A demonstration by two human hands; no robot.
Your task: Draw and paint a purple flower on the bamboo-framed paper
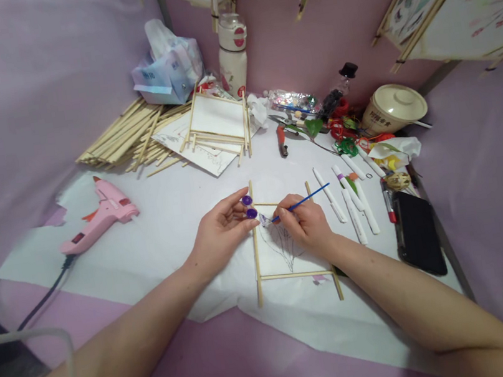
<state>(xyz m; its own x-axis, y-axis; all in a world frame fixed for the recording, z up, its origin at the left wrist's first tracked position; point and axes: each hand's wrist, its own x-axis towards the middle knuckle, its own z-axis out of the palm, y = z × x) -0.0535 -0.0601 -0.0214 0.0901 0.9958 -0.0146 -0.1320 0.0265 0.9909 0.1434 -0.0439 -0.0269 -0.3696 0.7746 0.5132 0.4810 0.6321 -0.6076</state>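
Two small joined purple paint pots [249,207] are held between the thumb and fingers of my left hand [222,227], over the left stick of a wooden-framed sheet. My right hand [302,220] is closed round a thin blue brush [306,197], its tip pointing left at the paper. The white sheet [274,259] bears a line drawing of a plant, with a purple patch at its upper left near the brush tip. Light wooden sticks [293,275] edge the sheet, which lies flat on the table. My right hand covers part of the drawing.
A pink glue gun [104,215] lies left, its cord trailing. Behind are wooden sticks [125,135], another framed sheet [217,117], a tissue pack [170,68] and a bottle [233,59]. White markers [354,216], a phone [417,233] and a lidded tub [393,109] stand or lie right.
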